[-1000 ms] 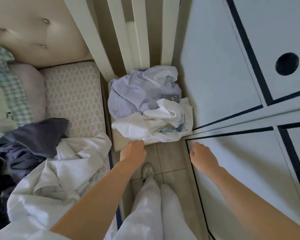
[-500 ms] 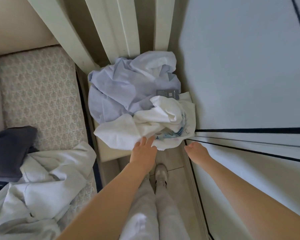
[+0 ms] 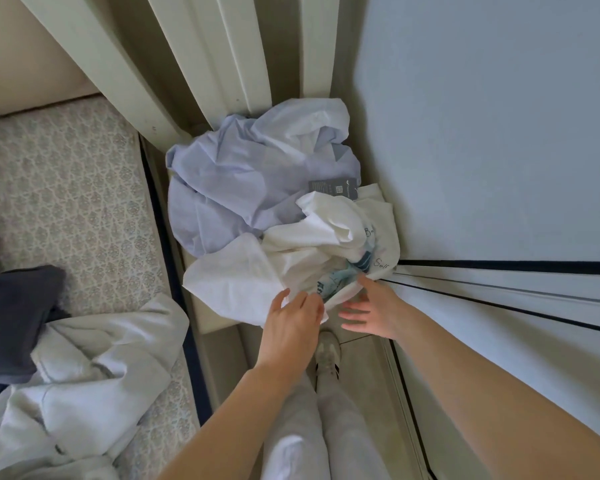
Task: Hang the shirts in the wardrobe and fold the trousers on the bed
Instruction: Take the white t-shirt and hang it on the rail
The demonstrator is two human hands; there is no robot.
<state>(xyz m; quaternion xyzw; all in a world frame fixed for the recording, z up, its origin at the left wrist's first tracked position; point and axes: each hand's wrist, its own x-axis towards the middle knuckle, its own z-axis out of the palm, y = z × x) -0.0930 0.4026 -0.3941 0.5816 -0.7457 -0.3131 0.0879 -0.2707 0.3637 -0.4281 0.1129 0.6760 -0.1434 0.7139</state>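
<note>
Lifting the white printed shirt (image 3: 291, 258) off this pile could drag the pale blue shirt (image 3: 243, 188) along, since the 2 lie crumpled together with white folds over the blue. Either could then slip to the floor in the narrow gap between the bed (image 3: 66, 185) and the wardrobe door (image 3: 482, 133). A pull on 1 loose edge would likely bring it up bunched, awkward for a hanger.

The left hand (image 3: 293, 318) rests on the shirt's near edge, fingers bent over the cloth; I cannot tell whether they pinch it. The right hand (image 3: 371, 311) is spread wide and holds nothing, its thumb just at the printed hem. The shirt lies directly ahead of both hands, topping the pile beside the wardrobe.
</note>
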